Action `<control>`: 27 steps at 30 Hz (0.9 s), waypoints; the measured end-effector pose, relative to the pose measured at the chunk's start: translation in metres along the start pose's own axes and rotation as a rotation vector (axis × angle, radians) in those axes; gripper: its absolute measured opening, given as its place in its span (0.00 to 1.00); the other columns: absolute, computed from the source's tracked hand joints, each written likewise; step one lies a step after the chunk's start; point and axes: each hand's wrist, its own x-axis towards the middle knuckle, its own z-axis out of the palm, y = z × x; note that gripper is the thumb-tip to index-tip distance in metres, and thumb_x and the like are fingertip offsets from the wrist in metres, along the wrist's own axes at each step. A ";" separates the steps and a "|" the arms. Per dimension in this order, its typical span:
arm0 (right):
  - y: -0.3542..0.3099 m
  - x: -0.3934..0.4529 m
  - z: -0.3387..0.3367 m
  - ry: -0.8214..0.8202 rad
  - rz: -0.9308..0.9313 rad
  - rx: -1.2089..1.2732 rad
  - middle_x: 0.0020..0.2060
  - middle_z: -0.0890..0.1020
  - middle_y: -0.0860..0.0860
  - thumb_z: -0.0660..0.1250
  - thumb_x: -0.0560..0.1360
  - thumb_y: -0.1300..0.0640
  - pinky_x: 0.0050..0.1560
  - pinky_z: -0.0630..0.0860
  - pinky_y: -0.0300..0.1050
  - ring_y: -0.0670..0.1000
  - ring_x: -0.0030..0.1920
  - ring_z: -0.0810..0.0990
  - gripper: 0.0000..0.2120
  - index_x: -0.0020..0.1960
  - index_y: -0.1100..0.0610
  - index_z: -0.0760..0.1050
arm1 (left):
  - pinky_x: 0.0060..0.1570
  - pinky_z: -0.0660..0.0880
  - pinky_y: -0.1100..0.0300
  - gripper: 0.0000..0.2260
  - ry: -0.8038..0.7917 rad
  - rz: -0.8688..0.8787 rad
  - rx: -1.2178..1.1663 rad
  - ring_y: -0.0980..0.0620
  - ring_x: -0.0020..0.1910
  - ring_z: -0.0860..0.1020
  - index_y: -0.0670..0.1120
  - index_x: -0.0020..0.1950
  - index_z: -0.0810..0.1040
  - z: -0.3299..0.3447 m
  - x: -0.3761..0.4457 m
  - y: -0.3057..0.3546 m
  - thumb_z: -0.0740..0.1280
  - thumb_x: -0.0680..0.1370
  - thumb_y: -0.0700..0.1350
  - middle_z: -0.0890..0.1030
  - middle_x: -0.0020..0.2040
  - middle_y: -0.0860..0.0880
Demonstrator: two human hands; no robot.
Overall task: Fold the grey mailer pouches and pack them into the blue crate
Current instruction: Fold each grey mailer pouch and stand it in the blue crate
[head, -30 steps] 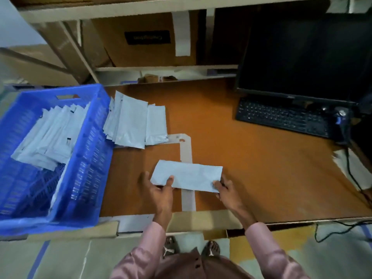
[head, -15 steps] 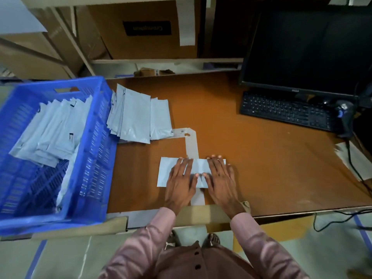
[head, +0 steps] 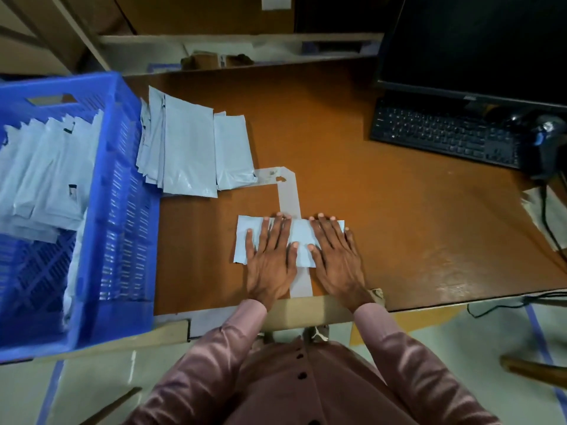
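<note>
A folded grey mailer pouch [head: 302, 237] lies flat on the brown table near its front edge. My left hand [head: 270, 259] presses on the pouch's left half with straight, spread fingers. My right hand [head: 337, 256] presses flat on its right half the same way. A loose stack of unfolded grey pouches [head: 190, 148] lies further back, beside the blue crate [head: 122, 210]. The crate stands at the left and holds several folded pouches [head: 43, 173] leaning in a row.
A black monitor [head: 475, 44] and keyboard [head: 445, 133] fill the back right, with a barcode scanner [head: 549, 145] and its cable beside them. Grey tape strips [head: 288, 191] mark the table. Cardboard boxes and a shelf stand behind.
One second ago both hands held the pouch by its near corners. They then moved on top of it and now press it flat, spread slightly wider apart.
</note>
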 end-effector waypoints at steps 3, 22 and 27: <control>0.000 0.001 0.001 0.000 0.005 -0.003 0.84 0.56 0.47 0.51 0.87 0.46 0.82 0.49 0.57 0.50 0.84 0.49 0.27 0.84 0.47 0.53 | 0.80 0.46 0.38 0.27 -0.024 0.002 0.012 0.51 0.84 0.44 0.53 0.86 0.49 0.000 0.002 0.001 0.46 0.87 0.57 0.49 0.85 0.54; 0.003 0.002 0.005 -0.024 0.000 -0.022 0.84 0.52 0.45 0.50 0.87 0.45 0.82 0.49 0.58 0.49 0.84 0.47 0.27 0.84 0.46 0.51 | 0.80 0.48 0.40 0.27 -0.061 -0.012 0.006 0.51 0.84 0.44 0.53 0.85 0.50 -0.002 0.004 0.002 0.50 0.87 0.56 0.49 0.85 0.54; -0.008 0.004 0.006 0.021 0.002 -0.117 0.83 0.58 0.50 0.48 0.87 0.47 0.82 0.47 0.58 0.51 0.84 0.50 0.26 0.84 0.51 0.56 | 0.81 0.48 0.45 0.26 -0.048 0.031 -0.099 0.51 0.84 0.50 0.54 0.85 0.54 -0.012 0.004 -0.010 0.49 0.87 0.57 0.51 0.85 0.54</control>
